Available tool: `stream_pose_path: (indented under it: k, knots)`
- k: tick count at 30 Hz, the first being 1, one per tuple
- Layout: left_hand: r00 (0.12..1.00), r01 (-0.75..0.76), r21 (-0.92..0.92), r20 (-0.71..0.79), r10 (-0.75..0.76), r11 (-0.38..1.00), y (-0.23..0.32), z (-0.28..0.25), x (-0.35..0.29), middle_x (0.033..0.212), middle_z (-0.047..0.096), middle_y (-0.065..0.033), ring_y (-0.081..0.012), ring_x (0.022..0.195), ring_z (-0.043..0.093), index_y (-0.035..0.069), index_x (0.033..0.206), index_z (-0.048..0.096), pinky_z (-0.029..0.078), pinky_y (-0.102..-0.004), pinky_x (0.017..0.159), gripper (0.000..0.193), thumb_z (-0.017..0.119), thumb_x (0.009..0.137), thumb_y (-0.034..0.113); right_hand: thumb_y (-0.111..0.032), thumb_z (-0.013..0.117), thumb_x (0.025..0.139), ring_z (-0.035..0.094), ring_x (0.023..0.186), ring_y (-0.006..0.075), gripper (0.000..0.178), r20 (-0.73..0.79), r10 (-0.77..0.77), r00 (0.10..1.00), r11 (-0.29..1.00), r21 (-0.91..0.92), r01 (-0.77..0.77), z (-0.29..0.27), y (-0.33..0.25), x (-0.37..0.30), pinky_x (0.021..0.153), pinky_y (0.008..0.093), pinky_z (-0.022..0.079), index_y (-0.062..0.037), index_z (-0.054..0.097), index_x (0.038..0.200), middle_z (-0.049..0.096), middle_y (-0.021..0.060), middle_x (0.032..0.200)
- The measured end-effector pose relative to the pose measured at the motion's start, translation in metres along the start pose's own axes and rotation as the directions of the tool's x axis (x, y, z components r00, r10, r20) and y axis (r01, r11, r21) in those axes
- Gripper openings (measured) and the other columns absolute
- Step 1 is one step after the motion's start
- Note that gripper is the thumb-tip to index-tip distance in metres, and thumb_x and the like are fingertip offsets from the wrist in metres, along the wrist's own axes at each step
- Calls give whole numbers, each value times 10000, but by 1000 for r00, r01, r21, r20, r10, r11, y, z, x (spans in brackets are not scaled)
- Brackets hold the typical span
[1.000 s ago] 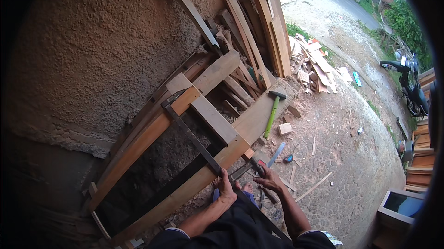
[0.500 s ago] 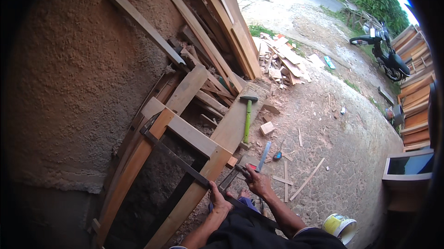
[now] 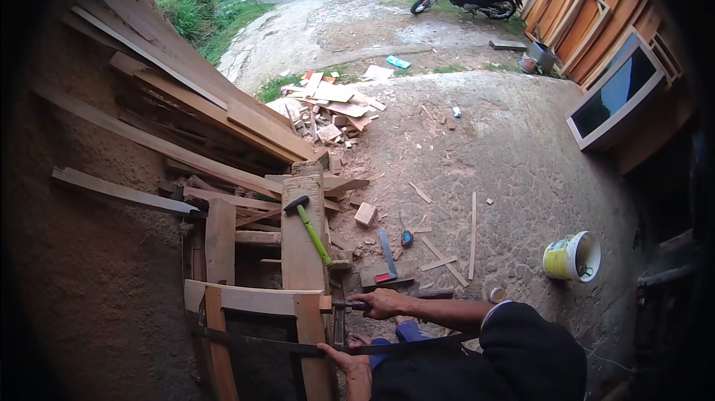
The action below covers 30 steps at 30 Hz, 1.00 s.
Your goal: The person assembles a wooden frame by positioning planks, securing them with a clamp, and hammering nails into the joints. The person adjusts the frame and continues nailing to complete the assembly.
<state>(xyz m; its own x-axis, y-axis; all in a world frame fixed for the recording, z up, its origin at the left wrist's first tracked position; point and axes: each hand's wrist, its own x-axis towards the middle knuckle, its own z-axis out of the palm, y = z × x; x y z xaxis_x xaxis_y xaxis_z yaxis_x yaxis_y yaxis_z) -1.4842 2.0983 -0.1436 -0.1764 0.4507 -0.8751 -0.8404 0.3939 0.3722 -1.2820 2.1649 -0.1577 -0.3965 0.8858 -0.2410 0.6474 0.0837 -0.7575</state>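
Observation:
A long dark metal bar clamp (image 3: 257, 343) lies across a pale wooden frame (image 3: 261, 300), past both of its uprights. My left hand (image 3: 350, 365) is closed around the bar beside the near-right upright (image 3: 313, 326), its thumb on top. My right hand (image 3: 381, 303) grips the clamp's screw end, fingers bent and the index finger stretched along it. A small wood block (image 3: 325, 304) sits between the screw tip and the frame's edge. The clamp's far jaw is hard to make out at the left upright (image 3: 216, 326).
A green-handled hammer (image 3: 313, 236) rests on a thick plank (image 3: 302, 259). Right of it on the ground are a try square (image 3: 387, 252), a blue tape measure (image 3: 407, 238), wood strips (image 3: 473, 237) and a bucket (image 3: 573, 258). Boards (image 3: 171, 103) lean at the left wall.
My head view has turned, so the frame now appears more level. My right hand has brought the clamp's screw end in line with the wood block. My left hand stays on the bar.

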Motion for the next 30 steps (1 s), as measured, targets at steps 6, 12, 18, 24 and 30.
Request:
stream_pose_path:
  k: [6, 12, 18, 24, 30]
  knots:
    - [994, -93, 145, -40, 100, 985, 1, 0, 8, 644, 500, -19, -142, 523, 437, 138, 912, 576, 410, -263, 529, 813, 531, 737, 931, -251, 684, 891, 699, 764, 289, 744, 75, 16, 997, 980, 197, -31, -8, -5, -4, 564, 414, 529, -280, 362, 1561, 702, 138, 946]
    - [988, -151, 218, 7, 153, 964, 3, 7, 3, 794, 580, -7, -128, 616, 481, 143, 1026, 616, 408, -251, 549, 815, 558, 746, 907, -327, 744, 916, 474, 523, 83, 589, 745, -236, 624, 364, 664, -654, -14, 39, 25, 422, 242, 331, -191, 513, 1440, 558, 3, 756]
    - [973, -210, 253, -42, 227, 945, 1, 13, -16, 811, 601, -9, -112, 563, 458, 138, 1060, 619, 401, -233, 508, 775, 537, 807, 865, -233, 714, 852, 699, 762, 300, 621, -102, -105, 989, 978, 167, 121, 4, 6, -1, 591, 431, 525, -204, 501, 1435, 689, 142, 894]
    - [960, -271, 275, 6, 280, 923, 0, 12, -11, 829, 624, -16, -107, 552, 460, 136, 1087, 626, 401, -229, 491, 783, 522, 818, 864, -284, 729, 791, 708, 952, 362, 803, -46, 46, 998, 996, 81, -42, 14, 5, -8, 724, 491, 547, -274, 406, 1527, 687, 209, 1069]
    - [987, -160, 155, 34, 157, 975, 7, 13, -9, 910, 678, -13, -95, 517, 457, 148, 1142, 620, 382, -230, 461, 813, 512, 805, 880, -342, 765, 905, 482, 532, 80, 530, 638, -131, 759, 371, 741, -559, -14, 42, 6, 443, 252, 356, -202, 569, 1377, 577, -15, 734]
